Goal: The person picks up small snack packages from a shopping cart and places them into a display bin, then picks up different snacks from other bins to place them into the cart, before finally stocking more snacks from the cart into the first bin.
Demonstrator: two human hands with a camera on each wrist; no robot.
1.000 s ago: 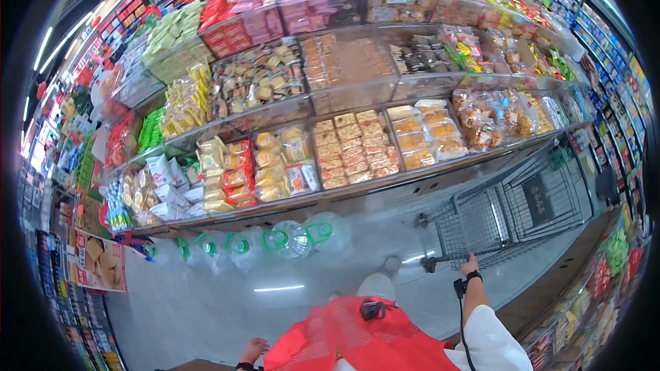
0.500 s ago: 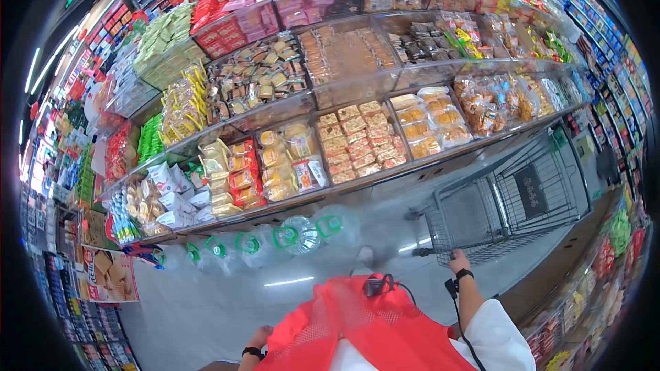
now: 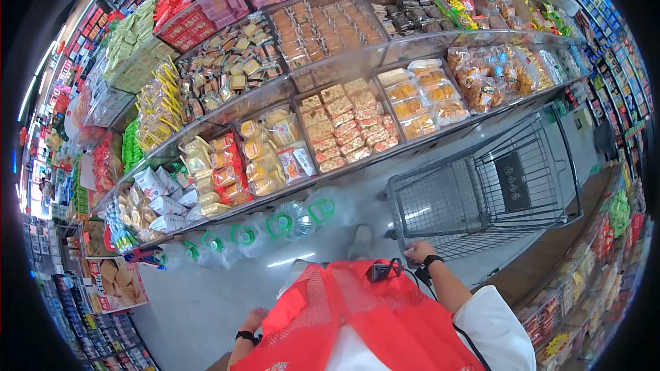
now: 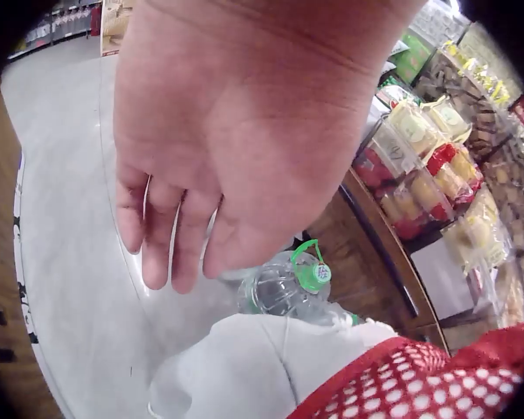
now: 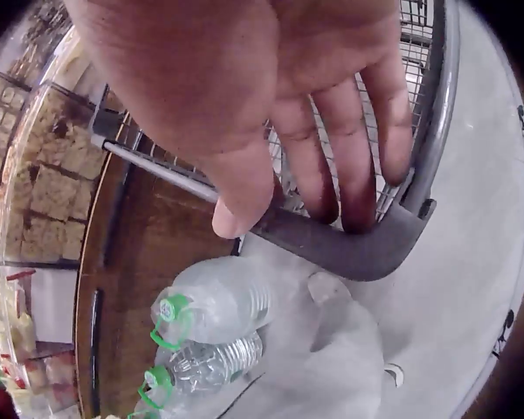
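Observation:
My right hand [image 3: 417, 252] is at the handle end of a grey wire shopping cart [image 3: 481, 196]. In the right wrist view, its thumb and fingers close over the cart's dark handle [image 5: 332, 247], with the thumb apart from the fingers. My left hand [image 4: 244, 131] hangs low at my left side, palm bare and fingers stretched loosely downward, holding nothing. Beyond its fingers, a clear bottle with a green cap [image 4: 284, 284] stands on the floor.
A tiered snack display [image 3: 302, 172] with clear bins of packaged cakes and biscuits runs ahead. Several large water bottles [image 3: 244, 233] line its base. Another goods shelf [image 3: 584, 302] stands at the right, and a food poster [image 3: 120, 285] at the left.
The cart and my right hand have shifted left, the cart nearer to my body. The shelves have turned slightly in view. My left hand remains low at my side.

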